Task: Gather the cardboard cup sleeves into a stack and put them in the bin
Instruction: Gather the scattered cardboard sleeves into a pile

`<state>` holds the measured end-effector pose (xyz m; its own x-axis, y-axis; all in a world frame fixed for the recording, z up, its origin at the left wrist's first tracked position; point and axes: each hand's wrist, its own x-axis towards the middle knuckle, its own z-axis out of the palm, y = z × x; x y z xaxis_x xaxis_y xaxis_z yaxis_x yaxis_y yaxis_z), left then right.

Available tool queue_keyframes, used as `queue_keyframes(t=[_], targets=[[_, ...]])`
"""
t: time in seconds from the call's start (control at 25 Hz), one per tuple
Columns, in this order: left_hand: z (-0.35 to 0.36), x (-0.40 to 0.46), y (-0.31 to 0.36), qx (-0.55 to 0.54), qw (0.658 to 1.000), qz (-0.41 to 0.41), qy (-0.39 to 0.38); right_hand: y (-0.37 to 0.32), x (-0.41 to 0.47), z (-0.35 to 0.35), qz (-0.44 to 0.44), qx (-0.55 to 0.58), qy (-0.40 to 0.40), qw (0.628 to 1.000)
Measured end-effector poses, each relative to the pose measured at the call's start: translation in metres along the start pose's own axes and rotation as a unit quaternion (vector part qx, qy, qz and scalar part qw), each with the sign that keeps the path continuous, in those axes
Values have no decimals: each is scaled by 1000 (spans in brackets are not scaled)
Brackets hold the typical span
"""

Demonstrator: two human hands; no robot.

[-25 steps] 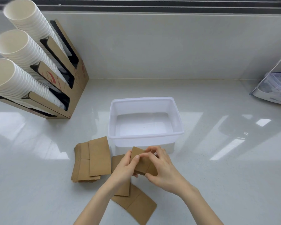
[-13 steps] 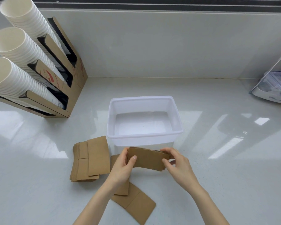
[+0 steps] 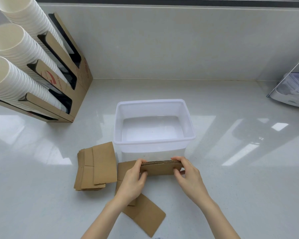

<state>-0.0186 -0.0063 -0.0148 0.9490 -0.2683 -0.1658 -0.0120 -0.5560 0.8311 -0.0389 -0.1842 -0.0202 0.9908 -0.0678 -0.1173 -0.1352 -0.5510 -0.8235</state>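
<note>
Standing on edge just in front of the bin [image 3: 154, 107], a small stack of cardboard cup sleeves [image 3: 160, 168] is gripped at both ends. Its left end is pinched by the left hand [image 3: 134, 181], thumb on the near face and fingers over the top edge; its right end is clasped the same way by the right hand [image 3: 188, 176]. The corrugated top edges of the held stack are seen, lined up together. Whether its lower edge touches the worktop [image 3: 231, 169] cannot be told. The translucent bin is seen to hold nothing. A loose pile of sleeves [image 3: 95, 168] is lain flat to the left of the bin, fanned unevenly. Two more flat sleeves [image 3: 145, 218] are partly covered by the left hand and wrist. A cardboard cup dispenser [image 3: 59, 80] with white paper cups [image 3: 16, 49] is placed at the far left.
</note>
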Motion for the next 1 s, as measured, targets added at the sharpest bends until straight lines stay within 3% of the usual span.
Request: queue_keyframes(t=[0.28,0.48,0.8,0.88,1.0], targets=[[-18,-5,7,-34,999,3,31,-13,0,-3,20,61,-13,998],[-47,-7,9,-92,991,-9,100,-22,5,9,34,54,-36,997],[-78,-20,-2,-133,975,-42,176,-54,3,75,35,-165,-153,974],[-80,-23,-2,-136,972,-50,184,-66,1,92,37,-260,-149,953],[-82,-26,-3,-135,970,-55,195,-78,3,105,14,-343,-68,937]])
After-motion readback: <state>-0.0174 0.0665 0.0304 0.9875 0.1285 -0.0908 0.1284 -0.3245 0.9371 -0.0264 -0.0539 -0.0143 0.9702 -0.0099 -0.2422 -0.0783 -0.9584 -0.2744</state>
